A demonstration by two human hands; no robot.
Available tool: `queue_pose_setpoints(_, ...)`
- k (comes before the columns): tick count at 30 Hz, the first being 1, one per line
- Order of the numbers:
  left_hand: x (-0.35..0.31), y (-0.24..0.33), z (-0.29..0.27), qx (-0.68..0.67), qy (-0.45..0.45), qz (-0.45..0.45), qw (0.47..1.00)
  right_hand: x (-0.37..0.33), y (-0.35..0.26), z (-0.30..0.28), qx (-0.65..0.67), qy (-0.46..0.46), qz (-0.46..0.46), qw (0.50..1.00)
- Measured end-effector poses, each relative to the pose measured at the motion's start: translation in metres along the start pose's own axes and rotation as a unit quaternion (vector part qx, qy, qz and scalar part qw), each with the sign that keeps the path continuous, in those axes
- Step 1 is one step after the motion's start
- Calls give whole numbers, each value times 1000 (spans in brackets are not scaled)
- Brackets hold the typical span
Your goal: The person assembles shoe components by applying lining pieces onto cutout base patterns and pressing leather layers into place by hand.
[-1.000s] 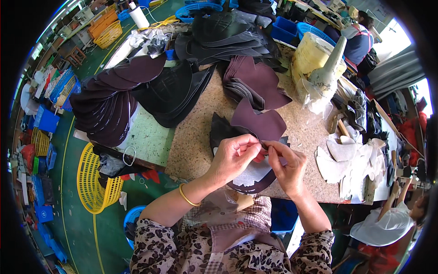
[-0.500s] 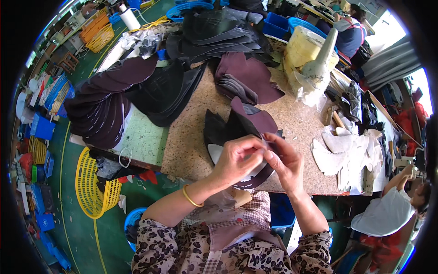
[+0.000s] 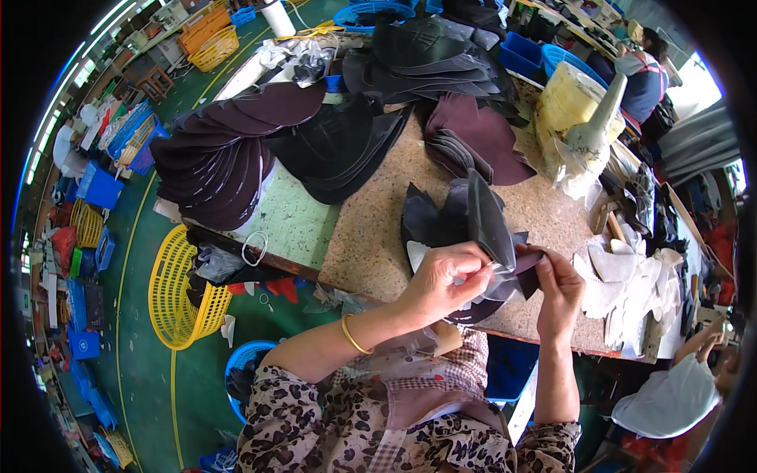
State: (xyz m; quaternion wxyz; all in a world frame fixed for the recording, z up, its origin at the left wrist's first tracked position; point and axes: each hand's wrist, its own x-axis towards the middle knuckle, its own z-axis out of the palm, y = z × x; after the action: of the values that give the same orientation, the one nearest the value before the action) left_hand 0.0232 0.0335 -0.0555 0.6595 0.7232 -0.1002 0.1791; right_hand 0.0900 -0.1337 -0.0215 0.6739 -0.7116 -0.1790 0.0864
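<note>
My left hand (image 3: 445, 282), with a yellow bangle on its wrist, is closed in a pinch at the lower edge of a dark leather shoe-upper piece (image 3: 489, 214). My right hand (image 3: 560, 290) grips a maroon-backed flap of that piece between thumb and fingers. The piece stands raised and curved between both hands, over the near edge of the table. Beneath it, black upper pieces (image 3: 426, 217) with some white lining lie on the speckled tabletop (image 3: 371, 244). Just beyond sits a folded stack of maroon pieces (image 3: 481, 138).
Fanned maroon pieces (image 3: 213, 158) and black pieces (image 3: 335, 150) lie at left. White lining pieces (image 3: 631, 284) spread at right, near a glue-stained cone-topped pot (image 3: 591, 146). A yellow basket (image 3: 177, 296) stands below the table's left edge. Two other people sit at far right.
My hands have moved apart, and the dark upper piece now stands up between them. My right hand has drawn its flap to the right. The view has shifted, moving the scene rightward.
</note>
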Motion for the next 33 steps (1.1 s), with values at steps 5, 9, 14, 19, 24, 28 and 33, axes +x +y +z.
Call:
queue_pose_setpoints(5, 3, 5, 17, 65, -30, 40, 997, -12, -2, 17, -239, 4, -61, 969)
queue_pose_setpoints(9, 0, 6, 21, -1, 42, -5, 999, 3, 2, 13, -350, 95, -199, 911)
queue_pose_setpoints(14, 1, 3, 47, -229, 208, -125, 943, -17, 8, 40, -364, 53, -257, 894)
queue_pose_setpoints(19, -9, 16, 10, -481, 230, -169, 829, 9, 21, -37, -22, 137, 29, 990)
queue_pose_setpoints(24, -53, 21, -28, -324, 215, -179, 904, 15, 9, -117, -75, 95, 144, 982)
queue_pose_setpoints(28, -61, 40, 59, 44, -470, 81, 878, 30, -16, -114, -223, 17, 133, 965)
queue_pose_setpoints(33, -31, 48, 102, -1, -246, 94, 965, 21, -65, -95, -430, 20, 50, 901)
